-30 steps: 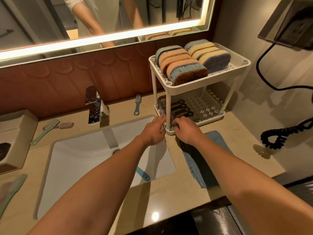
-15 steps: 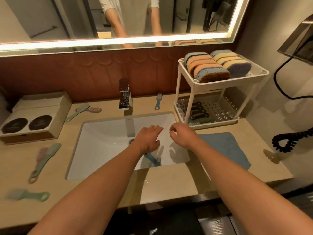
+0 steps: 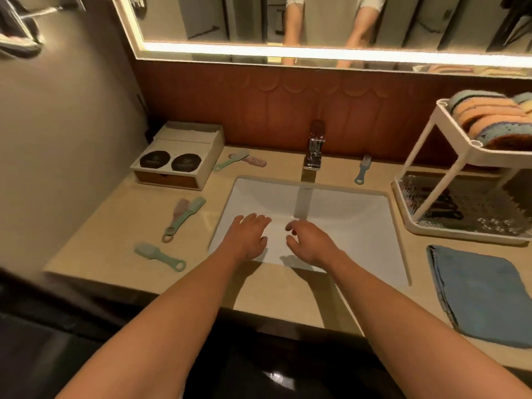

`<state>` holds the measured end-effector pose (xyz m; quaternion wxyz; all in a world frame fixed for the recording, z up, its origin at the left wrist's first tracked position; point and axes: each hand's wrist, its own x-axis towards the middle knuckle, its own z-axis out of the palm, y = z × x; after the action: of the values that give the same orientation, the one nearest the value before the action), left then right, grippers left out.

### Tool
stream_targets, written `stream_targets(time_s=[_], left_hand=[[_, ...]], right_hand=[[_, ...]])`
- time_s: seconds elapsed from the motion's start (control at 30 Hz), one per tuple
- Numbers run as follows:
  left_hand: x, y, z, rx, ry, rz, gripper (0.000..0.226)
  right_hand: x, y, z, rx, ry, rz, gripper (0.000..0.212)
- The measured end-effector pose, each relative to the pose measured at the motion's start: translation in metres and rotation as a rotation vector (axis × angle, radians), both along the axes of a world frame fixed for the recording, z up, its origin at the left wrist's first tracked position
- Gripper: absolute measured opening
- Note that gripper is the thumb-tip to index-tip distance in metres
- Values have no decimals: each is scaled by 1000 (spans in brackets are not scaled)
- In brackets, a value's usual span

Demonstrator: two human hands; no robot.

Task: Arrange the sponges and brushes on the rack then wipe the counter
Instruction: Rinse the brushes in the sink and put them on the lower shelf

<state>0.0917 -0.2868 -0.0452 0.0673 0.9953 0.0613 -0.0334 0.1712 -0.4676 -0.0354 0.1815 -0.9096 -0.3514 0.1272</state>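
Note:
My left hand (image 3: 247, 237) and my right hand (image 3: 309, 243) hover side by side over the white sink (image 3: 345, 214), both empty with loosely spread fingers. The white two-tier rack (image 3: 417, 174) stands at the right; striped sponges (image 3: 489, 119) fill its top shelf and dark brushes (image 3: 440, 205) lie on its lower shelf. Loose brushes lie on the counter: a green one (image 3: 159, 256) at front left, a pink and green pair (image 3: 182, 217) behind it, another pair (image 3: 239, 160) by the back wall, and a blue one (image 3: 362, 169) right of the faucet.
A folded blue cloth (image 3: 478, 289) lies on the counter in front of the rack. A chrome faucet (image 3: 314, 148) stands behind the sink. A white box with two dark round lids (image 3: 175, 162) sits at the back left. The mirror runs along the wall.
Both hands drew back from the rack's lower shelf and moved left over the sink. My view swung left, bringing the left counter and its brushes into sight.

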Motion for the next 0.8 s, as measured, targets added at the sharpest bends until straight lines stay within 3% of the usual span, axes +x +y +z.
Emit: stream_targets(time_s=[0.47, 0.8], left_hand=[[-67, 124, -11, -26, -290, 266, 33], [-68, 202, -19, -108, -169, 483, 47]], right_hand=[[-34, 150, -11, 9, 10, 236, 53], [-33, 248, -19, -73, -97, 310, 59]])
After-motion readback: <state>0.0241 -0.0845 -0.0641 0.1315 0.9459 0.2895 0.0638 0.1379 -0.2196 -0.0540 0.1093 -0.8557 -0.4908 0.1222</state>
